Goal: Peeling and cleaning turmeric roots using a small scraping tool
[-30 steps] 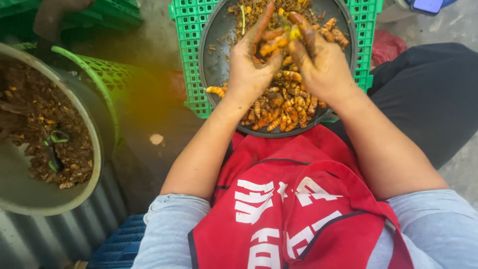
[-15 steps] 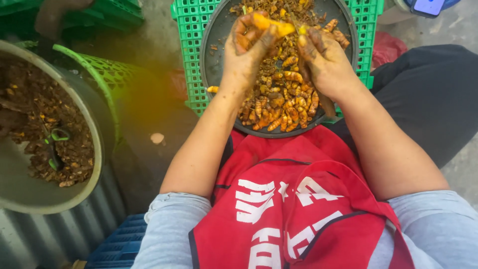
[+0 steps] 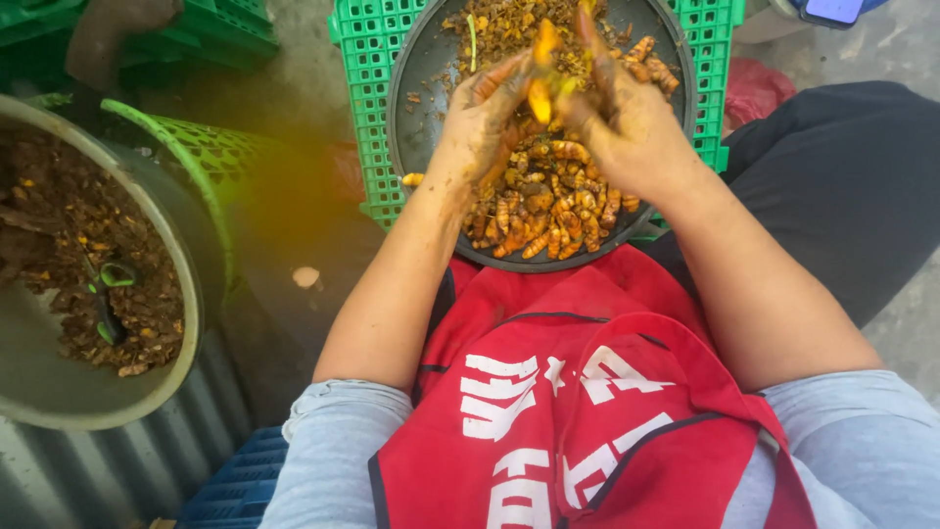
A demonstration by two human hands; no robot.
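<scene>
A round dark pan rests on a green plastic crate in front of my knees. It is full of orange turmeric roots and brown peelings. Both hands hover above the pan's middle, stained with dirt. My left hand and my right hand together pinch one bright yellow-orange turmeric piece between their fingertips. A red apron covers my lap.
A large grey basin of brown scraps with green-handled scissors sits at the left. A green mesh basket stands beside it. Another green crate is at the top left, a blue crate at the bottom.
Both hands have lifted from the heap of roots and drawn together, raising one turmeric piece above the pan.
</scene>
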